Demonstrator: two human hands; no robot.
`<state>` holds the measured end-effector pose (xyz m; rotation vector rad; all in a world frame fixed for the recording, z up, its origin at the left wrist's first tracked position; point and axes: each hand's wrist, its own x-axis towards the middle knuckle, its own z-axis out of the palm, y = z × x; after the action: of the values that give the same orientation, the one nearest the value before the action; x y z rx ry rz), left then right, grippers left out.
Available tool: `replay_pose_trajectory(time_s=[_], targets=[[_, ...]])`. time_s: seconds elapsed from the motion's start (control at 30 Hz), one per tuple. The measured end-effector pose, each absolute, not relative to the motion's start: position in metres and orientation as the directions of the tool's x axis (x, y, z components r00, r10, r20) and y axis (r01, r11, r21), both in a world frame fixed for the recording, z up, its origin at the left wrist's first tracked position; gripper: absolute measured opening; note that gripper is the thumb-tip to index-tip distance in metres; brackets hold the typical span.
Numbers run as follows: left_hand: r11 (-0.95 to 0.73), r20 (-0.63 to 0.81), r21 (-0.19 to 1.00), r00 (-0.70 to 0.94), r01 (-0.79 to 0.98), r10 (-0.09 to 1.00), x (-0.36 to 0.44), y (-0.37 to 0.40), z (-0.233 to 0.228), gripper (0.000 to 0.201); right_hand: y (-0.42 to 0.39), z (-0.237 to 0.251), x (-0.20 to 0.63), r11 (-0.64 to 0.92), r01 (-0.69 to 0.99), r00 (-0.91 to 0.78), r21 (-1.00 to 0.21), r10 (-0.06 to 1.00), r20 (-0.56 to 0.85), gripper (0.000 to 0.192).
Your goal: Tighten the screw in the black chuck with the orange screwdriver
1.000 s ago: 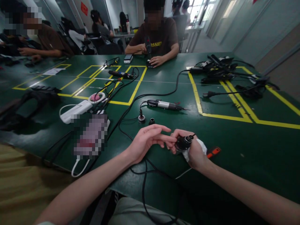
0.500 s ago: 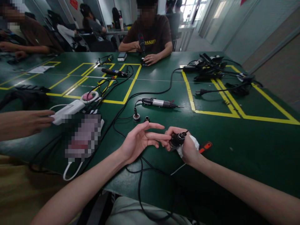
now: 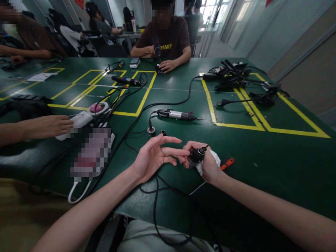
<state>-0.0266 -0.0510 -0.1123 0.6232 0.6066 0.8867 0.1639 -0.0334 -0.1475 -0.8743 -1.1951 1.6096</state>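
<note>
My right hand (image 3: 207,164) is closed around a small black round tool part with a metal tip (image 3: 196,155) and a crumpled white cloth (image 3: 210,161), held just above the dark green table marked with yellow lines (image 3: 262,164). My left hand (image 3: 153,157) is spread open, palm turned in, its fingertips (image 3: 185,153) reaching to the part. A grey and black electric screwdriver with a black cable (image 3: 176,114) lies beyond, well apart.
</note>
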Motion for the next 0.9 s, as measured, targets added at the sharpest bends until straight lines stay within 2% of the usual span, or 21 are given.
replay_pose_trajectory(time_s=[0.7, 0.9], targets=[[0.483, -0.187, 0.695, 0.514, -0.533, 0.837, -0.0315, -0.0522, -0.1124, 0.054, -0.0332, -0.1478, 0.1627, -0.097, -0.233, -0.329, -0.968, 0.944, -0.016, 0.041], [0.497, -0.184, 0.69, 0.537, -0.526, 0.824, -0.0347, -0.0526, -0.107, 0.058, -0.0332, -0.1474, 0.1619, -0.118, -0.244, -0.312, -0.963, 0.949, -0.037, 0.036]])
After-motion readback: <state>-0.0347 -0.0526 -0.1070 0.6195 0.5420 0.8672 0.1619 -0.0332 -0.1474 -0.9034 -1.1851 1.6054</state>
